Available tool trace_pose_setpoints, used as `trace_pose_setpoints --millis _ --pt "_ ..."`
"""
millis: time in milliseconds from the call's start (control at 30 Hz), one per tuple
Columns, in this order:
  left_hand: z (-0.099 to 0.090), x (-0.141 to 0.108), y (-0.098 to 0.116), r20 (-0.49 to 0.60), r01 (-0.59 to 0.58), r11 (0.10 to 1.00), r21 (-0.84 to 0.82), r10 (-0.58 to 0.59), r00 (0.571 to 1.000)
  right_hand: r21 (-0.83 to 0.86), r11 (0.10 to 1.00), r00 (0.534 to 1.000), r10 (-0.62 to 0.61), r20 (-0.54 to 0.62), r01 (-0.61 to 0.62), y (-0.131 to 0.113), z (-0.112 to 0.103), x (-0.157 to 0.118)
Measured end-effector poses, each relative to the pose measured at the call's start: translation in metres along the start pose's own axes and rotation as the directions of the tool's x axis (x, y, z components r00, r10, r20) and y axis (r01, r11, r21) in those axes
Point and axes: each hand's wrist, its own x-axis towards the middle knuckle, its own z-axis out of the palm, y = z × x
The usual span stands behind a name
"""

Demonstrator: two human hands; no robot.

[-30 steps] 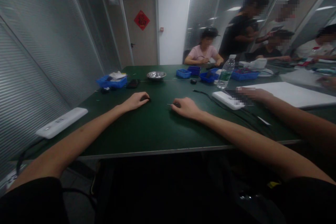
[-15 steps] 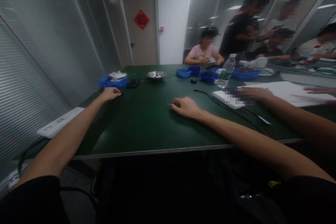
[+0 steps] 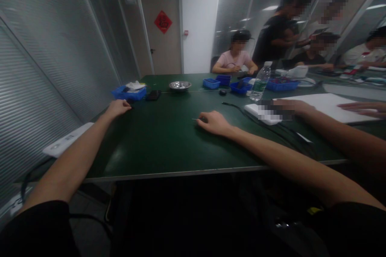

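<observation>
Thin tool (image 3: 194, 119): clamped in the right hand (image 3: 212, 123) above the green table (image 3: 169, 148), long axis running roughly left to right, exposed end leftward. The left hand (image 3: 119, 108), well apart to the left, is just near of the blue tray (image 3: 137, 95); whether it grips anything, I cannot tell.

left hand (image 3: 119, 108) just beside blue tray (image 3: 132, 96); right hand (image 3: 214, 123) on green table (image 3: 169, 144), holding thin-tipped tool (image 3: 204, 120).
</observation>
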Motion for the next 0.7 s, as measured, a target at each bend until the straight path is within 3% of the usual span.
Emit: trace_pose_setpoints --millis 333,700 --pt "-0.005 -0.008 0.004 -0.051 0.036 0.995 -0.089 -0.04 0.998 -0.005 1.0 1.0 0.006 0.009 -0.006 -0.001 -0.001 0.0" --pt "-0.006 -0.015 0.005 -0.123 -0.013 0.994 -0.109 0.0 0.992 0.0 1.0 1.0 -0.008 0.008 0.008 0.001 0.001 0.0"
